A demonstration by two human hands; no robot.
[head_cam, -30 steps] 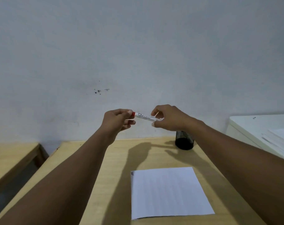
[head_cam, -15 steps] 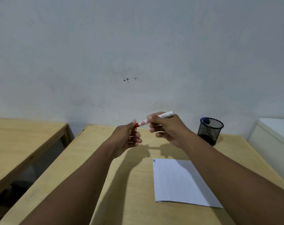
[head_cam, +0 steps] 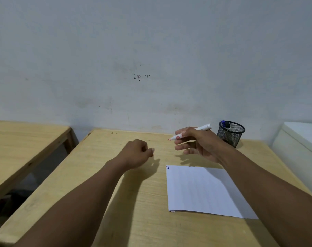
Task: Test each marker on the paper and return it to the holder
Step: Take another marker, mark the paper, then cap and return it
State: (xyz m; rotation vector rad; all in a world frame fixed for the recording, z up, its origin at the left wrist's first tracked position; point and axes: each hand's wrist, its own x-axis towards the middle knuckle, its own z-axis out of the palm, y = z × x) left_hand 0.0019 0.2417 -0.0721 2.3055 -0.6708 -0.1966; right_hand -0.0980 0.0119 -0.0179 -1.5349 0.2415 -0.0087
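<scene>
My right hand grips a white marker above the wooden desk. Its bare red tip points left, and its back end sticks out toward the holder. My left hand is closed in a fist to the left of it, with only a speck of the red cap showing at the fingertips. A white sheet of paper lies on the desk below my right hand, with two short blue strokes at its top left corner. The black mesh holder stands at the back right with a blue-capped marker inside.
A second wooden desk stands to the left across a gap. A white cabinet or appliance sits at the right edge. A plain wall closes off the back of the desk.
The cap has come off the marker. My hands have parted: the left dropped down and left with the cap, and the right keeps the marker with its red tip now bare.
</scene>
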